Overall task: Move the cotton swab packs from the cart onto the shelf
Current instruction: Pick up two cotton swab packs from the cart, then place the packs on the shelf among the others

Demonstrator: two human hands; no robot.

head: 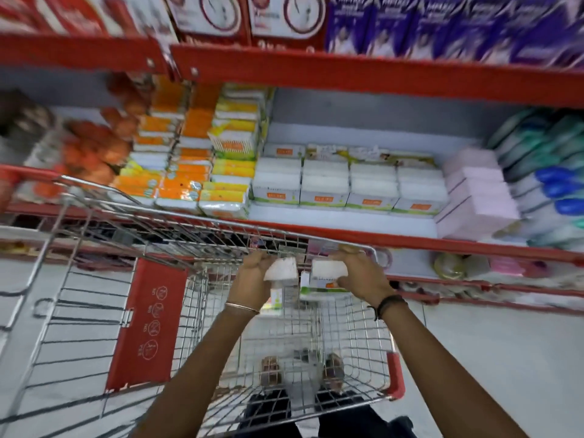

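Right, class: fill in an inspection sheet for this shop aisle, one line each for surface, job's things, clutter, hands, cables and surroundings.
Surface: red-edged white shelf, bare strip along its front.
Job's things: one white cotton swab pack in the left hand, another white pack in the right hand, both over the wire cart; matching white packs already shelved.
Clutter: orange and yellow packs left, pink boxes right.
Hands: fingers of both closed on packs.
Cables: nothing seen.
Surroundings: red and purple boxes above; picture blurred.
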